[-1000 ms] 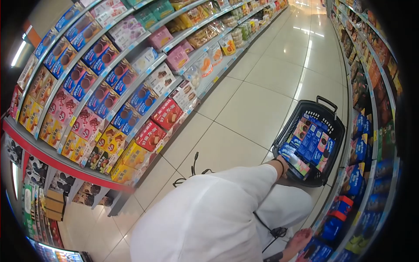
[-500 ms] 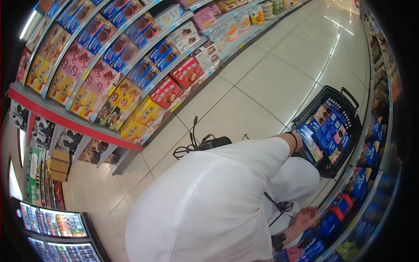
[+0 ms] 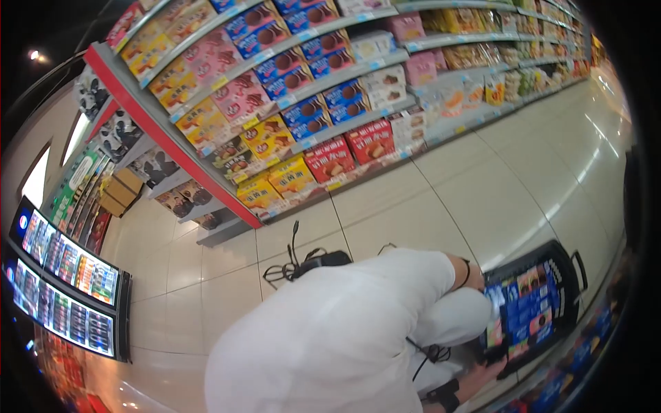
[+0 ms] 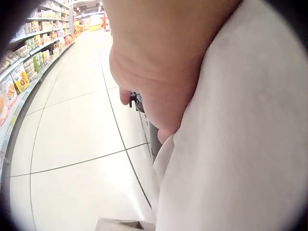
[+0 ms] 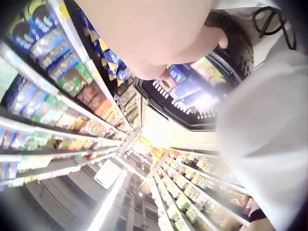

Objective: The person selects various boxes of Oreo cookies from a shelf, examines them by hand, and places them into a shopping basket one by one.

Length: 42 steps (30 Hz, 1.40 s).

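Observation:
A black shopping basket (image 3: 570, 303) on the floor at the right of the head view holds several blue and pink snack boxes (image 3: 527, 306). My left hand (image 3: 474, 277) grips the basket's near side; in the left wrist view its thumb and a fingertip show beside the dark rim, the other fingers hidden. My right hand (image 3: 482, 377) reaches to the basket's near corner with fingers extended. From the right wrist, that hand (image 5: 159, 43) spans over the basket (image 5: 192, 126), thumb apart near the rim, with nothing seen held.
Tall snack shelves (image 3: 303, 148) stand across the tiled aisle (image 3: 385, 213). Stocked shelves (image 5: 72, 86) run close on the right side. A black bag-like thing with cables (image 3: 313, 265) lies on the floor behind me. A lit drinks cooler (image 3: 69, 282) stands far left.
The head view has turned toward the right-hand aisle's opposite shelves. My right hand has moved from beside the lower shelf packs to the basket's near corner. The left hand stays at the basket.

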Motion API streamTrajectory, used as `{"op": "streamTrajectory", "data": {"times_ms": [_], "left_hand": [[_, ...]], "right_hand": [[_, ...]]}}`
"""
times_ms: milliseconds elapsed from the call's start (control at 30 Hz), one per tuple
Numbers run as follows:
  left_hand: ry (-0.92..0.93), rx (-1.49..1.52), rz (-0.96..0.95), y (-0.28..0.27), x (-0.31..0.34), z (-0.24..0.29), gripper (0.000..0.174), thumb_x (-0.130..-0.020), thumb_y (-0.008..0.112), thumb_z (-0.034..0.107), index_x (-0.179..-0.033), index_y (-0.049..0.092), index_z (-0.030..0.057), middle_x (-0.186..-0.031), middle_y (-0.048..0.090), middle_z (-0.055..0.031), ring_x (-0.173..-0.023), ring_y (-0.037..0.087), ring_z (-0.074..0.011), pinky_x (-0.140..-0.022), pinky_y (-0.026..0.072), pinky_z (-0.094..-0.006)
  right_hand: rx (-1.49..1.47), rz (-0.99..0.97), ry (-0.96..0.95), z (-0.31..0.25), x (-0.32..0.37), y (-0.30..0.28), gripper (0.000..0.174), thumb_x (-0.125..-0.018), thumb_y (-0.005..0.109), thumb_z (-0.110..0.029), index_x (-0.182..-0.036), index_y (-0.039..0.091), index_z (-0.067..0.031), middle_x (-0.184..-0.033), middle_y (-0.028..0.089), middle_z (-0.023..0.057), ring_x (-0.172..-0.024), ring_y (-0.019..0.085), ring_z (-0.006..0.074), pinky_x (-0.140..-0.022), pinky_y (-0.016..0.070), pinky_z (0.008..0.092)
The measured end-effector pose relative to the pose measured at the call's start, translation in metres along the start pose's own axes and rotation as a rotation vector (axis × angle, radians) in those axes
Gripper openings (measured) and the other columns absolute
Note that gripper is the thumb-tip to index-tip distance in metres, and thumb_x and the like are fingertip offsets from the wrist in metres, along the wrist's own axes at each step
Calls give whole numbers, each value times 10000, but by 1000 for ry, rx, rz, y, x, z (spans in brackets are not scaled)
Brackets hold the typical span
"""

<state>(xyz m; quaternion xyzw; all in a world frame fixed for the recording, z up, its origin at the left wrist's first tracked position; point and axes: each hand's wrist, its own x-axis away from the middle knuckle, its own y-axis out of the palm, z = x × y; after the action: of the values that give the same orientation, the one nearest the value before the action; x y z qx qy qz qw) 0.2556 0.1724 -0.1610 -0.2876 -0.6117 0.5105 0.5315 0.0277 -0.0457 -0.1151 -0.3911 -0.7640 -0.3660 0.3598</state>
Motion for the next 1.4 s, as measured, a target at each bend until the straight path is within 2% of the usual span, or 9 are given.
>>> {"op": "streamTrajectory", "data": {"times_ms": [600, 1000, 1100, 1133, 1167, 1233, 1267, 1333, 1400], "left_hand": [[100, -20, 444, 35, 74, -64, 193, -859, 456, 238, -1008, 489, 120, -1001, 522, -71, -775, 599, -250, -587, 489, -419], [-7, 2, 464, 48, 89, -75, 177, -830, 510, 192, -976, 547, 98, -1022, 529, -89, -884, 585, -250, -616, 489, -396], [-198, 549, 361, 21, 112, -64, 255, -895, 452, 275, -997, 532, 55, -986, 554, -160, -888, 594, -349, -734, 488, -457], [-296, 769, 282, 7, 124, -56, 293, -893, 466, 301, -1028, 531, 49, -1049, 567, -188, -949, 584, -383, -792, 471, -468], [-193, 753, 305, 40, 107, -71, 308, -894, 470, 318, -1049, 538, 61, -1108, 566, -192, -1005, 567, -391, -839, 455, -467], [-61, 578, 252, 23, 131, -69, 481, -885, 478, 295, -1306, 428, 66, -1337, 450, -191, -1196, 474, -349, -994, 392, -411], [51, 404, 225, 25, 135, -72, 561, -889, 465, 281, -1385, 325, 59, -1414, 358, -196, -1257, 421, -334, -1044, 348, -394], [48, 487, 307, 45, 133, -77, 561, -899, 445, 294, -1386, 310, 51, -1419, 342, -209, -1282, 392, -330, -1047, 342, -395], [107, 439, 265, 53, 124, -82, 585, -899, 445, 332, -1391, 300, 50, -1433, 326, -197, -1294, 376, -328, -1045, 345, -391]], "right_hand": [[294, -245, -215, 65, -78, 94, 208, -799, 607, -282, -888, 611, -94, -863, 617, 38, -769, 591, 218, -701, 477, 354], [376, -240, -371, 83, -141, 97, 228, -781, 612, -289, -886, 610, -87, -819, 608, 40, -712, 587, 224, -689, 474, 345], [601, -298, -622, 104, -188, 106, 233, -776, 614, -290, -886, 609, -85, -808, 606, 41, -698, 586, 225, -686, 474, 342], [208, -52, -341, 106, -168, 111, 240, -774, 596, -248, -885, 628, -38, -799, 609, 57, -681, 581, 234, -656, 470, 353], [497, -147, -605, 117, -173, 96, 260, -776, 583, -222, -912, 642, -9, -838, 618, 81, -688, 574, 214, -646, 458, 347], [625, -124, -663, 116, -72, 117, 284, -782, 583, -217, -945, 645, 8, -850, 619, 66, -758, 556, 183, -678, 436, 335], [805, 44, -603, 135, -136, 95, 365, -783, 585, -289, -1000, 650, -3, -899, 638, 93, -840, 590, 215, -761, 448, 335], [1188, 193, -587, 137, -71, 103, 481, -769, 587, -399, -1074, 644, -32, -992, 655, 137, -982, 599, 289, -943, 386, 412], [1381, 147, -674, 145, -35, 101, 558, -744, 584, -483, -1100, 643, -58, -1083, 637, 170, -1120, 537, 348, -1073, 201, 525]]}}
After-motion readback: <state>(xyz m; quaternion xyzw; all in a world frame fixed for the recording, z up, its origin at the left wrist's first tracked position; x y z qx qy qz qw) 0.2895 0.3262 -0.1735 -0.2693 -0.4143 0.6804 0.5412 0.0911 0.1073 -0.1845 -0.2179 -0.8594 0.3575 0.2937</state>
